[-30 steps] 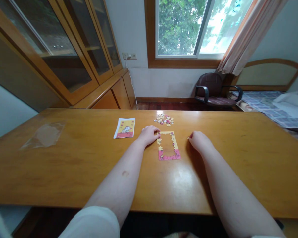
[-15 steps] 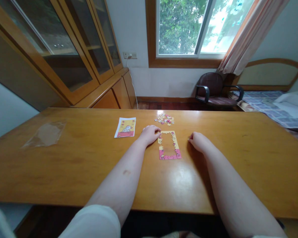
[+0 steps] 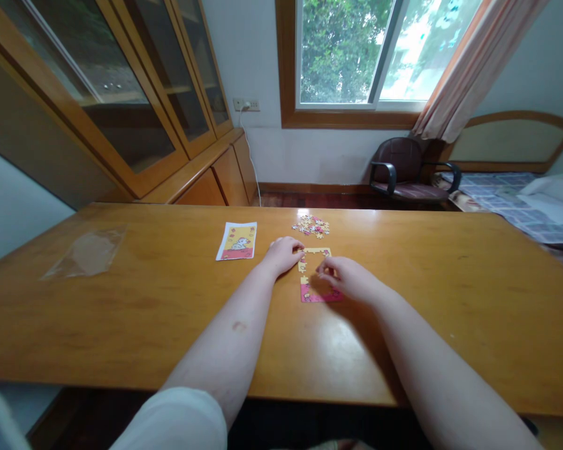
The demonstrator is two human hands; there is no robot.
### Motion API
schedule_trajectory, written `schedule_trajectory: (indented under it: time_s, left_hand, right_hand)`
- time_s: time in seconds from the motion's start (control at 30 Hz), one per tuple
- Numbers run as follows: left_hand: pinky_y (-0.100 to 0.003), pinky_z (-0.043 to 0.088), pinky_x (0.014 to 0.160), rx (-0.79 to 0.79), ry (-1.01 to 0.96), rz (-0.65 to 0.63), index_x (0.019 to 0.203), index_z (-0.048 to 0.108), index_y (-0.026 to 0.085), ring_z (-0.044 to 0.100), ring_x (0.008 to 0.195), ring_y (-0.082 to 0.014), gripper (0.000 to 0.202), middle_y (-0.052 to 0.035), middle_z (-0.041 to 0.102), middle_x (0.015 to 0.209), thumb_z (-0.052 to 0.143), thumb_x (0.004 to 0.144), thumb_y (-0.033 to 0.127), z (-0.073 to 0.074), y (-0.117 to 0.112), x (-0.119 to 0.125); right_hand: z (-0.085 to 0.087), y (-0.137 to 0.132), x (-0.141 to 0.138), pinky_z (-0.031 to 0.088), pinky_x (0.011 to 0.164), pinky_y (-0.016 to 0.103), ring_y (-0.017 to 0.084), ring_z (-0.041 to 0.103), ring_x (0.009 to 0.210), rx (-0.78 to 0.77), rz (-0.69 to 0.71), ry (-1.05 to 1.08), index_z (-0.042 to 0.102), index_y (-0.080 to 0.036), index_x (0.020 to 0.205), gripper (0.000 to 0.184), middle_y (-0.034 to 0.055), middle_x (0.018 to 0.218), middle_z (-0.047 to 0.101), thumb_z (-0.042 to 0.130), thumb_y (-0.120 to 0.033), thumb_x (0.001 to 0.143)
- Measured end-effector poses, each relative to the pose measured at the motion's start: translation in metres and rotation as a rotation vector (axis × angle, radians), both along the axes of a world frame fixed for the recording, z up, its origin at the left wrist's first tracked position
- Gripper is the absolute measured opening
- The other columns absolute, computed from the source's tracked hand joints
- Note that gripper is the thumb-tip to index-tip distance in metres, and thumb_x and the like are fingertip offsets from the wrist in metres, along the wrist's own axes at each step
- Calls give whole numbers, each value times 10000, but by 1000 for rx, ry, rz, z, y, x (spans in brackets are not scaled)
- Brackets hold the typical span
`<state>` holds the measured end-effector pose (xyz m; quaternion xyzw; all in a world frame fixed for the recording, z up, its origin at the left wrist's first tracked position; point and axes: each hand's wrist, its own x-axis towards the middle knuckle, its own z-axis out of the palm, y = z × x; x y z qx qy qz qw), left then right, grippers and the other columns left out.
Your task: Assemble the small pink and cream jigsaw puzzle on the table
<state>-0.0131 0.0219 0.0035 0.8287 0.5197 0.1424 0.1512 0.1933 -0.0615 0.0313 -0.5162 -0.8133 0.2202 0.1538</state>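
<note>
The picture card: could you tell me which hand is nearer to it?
Left. The left hand rests just right of the picture card; the right hand lies farther right, over the puzzle frame.

A white short sleeve (image 3: pixel 178 415) is worn on the left arm, at seven o'clock. Both forearms are left bare down to the left hand (image 3: pixel 284 253) and right hand (image 3: pixel 351 279).

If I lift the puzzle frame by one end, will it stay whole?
Probably floppy: the frame is only a thin ring of joined pieces with a hollow middle, so it would likely sag or break apart. Pushed, it may slide easily, since the table looks glossy. The left hand rests on one corner, which may steady it.
</note>
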Motion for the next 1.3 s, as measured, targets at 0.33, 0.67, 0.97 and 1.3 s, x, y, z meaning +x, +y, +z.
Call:
schedule_trajectory:
  time_s: [0.33, 0.67, 0.97, 1.3]
  left_hand:
    - [-328, 477, 928, 5, -6, -3, 1025, 740, 238, 624, 1020, -223, 263, -44, 713, 1073, 600, 836, 357, -4, 2, -1]
    - [-335, 482, 911, 10, 12, 2, 1034, 740, 245, 627, 1013, -228, 279, -38, 719, 1071, 602, 826, 369, -4, 1, 0]
    - [-329, 478, 932, 11, 10, 8, 1035, 741, 252, 628, 1012, -223, 279, -39, 714, 1066, 600, 819, 358, -5, 1, -1]
    - [-336, 475, 942, 12, 10, 13, 1027, 741, 255, 622, 1031, -225, 272, -35, 712, 1076, 599, 817, 354, -6, 2, 0]
  right_hand:
    - [-11, -4, -30, 429, 758, 253, 165, 609, 812, 11, 209, 17, 686, -179, 861, 80, 47, 861, 709, 609, -162, 856]
    - [-26, 9, -30, 458, 783, 271, 183, 653, 828, 153, -3, -5, 753, -198, 965, 161, 75, 895, 741, 625, -206, 868]
    - [-36, 13, -45, 469, 810, 306, 200, 663, 818, 222, -46, -35, 776, -212, 911, 132, 70, 851, 755, 661, -190, 849]
    - [-54, 18, -44, 485, 806, 294, 174, 646, 797, 284, -1, 108, 786, -226, 858, 92, 53, 851, 735, 706, -198, 822]
